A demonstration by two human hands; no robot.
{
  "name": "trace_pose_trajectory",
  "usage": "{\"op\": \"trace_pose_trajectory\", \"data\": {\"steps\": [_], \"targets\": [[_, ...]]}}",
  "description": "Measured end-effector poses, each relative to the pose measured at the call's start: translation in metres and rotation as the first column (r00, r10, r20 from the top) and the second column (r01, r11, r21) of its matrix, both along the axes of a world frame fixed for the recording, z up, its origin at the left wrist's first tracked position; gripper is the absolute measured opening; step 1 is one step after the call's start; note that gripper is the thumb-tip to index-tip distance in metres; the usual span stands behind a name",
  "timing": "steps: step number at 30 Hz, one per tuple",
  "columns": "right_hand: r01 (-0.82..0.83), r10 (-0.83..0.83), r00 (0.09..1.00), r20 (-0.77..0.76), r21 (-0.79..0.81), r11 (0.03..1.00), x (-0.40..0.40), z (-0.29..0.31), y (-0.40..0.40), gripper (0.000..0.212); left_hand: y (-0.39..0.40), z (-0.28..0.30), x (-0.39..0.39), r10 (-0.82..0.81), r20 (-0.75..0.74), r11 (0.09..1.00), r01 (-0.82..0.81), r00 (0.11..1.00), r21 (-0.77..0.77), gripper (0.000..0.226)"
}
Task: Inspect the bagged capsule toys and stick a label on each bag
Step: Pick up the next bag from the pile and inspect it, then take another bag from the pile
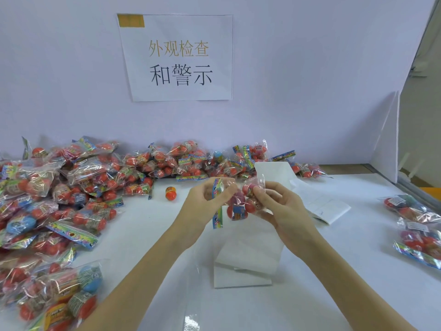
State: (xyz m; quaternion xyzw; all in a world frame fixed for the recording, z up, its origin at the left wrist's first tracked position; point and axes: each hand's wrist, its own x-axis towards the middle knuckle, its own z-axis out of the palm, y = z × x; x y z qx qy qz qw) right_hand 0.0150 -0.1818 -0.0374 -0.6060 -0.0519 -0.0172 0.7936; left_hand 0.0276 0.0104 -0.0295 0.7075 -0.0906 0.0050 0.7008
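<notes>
A clear bag of red capsule toys [238, 204] with a rainbow header strip hangs above the white table, held between both hands. My left hand [202, 199] pinches the bag's header strip side. My right hand [279, 204] grips the bag's other side, fingers curled against the capsules. A folded white label sheet [248, 254] lies on the table just under the bag. Another label sheet [319, 199] with printed text lies behind my right hand.
A large heap of bagged capsule toys [59, 199] covers the left side and the back along the wall. One loose orange capsule [172, 193] stands near the heap. Several bags [420, 225] lie at the right edge. A paper sign [179, 58] hangs on the wall.
</notes>
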Motion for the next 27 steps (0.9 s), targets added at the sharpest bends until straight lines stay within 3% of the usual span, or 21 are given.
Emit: {"op": "trace_pose_trajectory", "data": {"steps": [4, 7, 15, 23, 25, 27], "targets": [[-0.008, 0.008, 1.0, -0.001, -0.089, 0.996, -0.001, 0.003, -0.002, 0.035, 0.001, -0.004, 0.001, 0.044, 0.023, 0.999, -0.044, 0.999, -0.024, 0.017], [0.105, -0.097, 0.994, 0.051, -0.191, 0.976, -0.002, 0.0, 0.0, 0.027, -0.001, -0.004, 0.0, 0.022, -0.015, 0.995, -0.023, 1.0, -0.093, 0.016], [0.054, -0.047, 0.994, -0.102, 0.067, 0.996, -0.001, 0.005, -0.01, 0.039, -0.004, 0.005, -0.002, -0.037, -0.137, 0.968, 0.001, 0.99, -0.252, 0.022], [-0.099, 0.098, 0.995, -0.02, -0.029, 0.995, -0.005, 0.009, -0.002, 0.041, 0.006, 0.002, 0.006, -0.012, -0.205, 0.891, -0.083, 0.979, -0.447, 0.021], [-0.049, 0.05, 0.999, 0.002, -0.091, 0.995, -0.005, 0.007, 0.0, 0.034, 0.01, 0.002, 0.009, -0.024, -0.168, 0.932, -0.039, 0.985, -0.361, 0.02], [0.022, -0.016, 0.999, 0.028, -0.202, 0.979, -0.004, 0.005, -0.001, 0.031, 0.012, 0.003, 0.009, -0.034, -0.119, 0.983, 0.011, 0.992, -0.183, 0.023]]}}
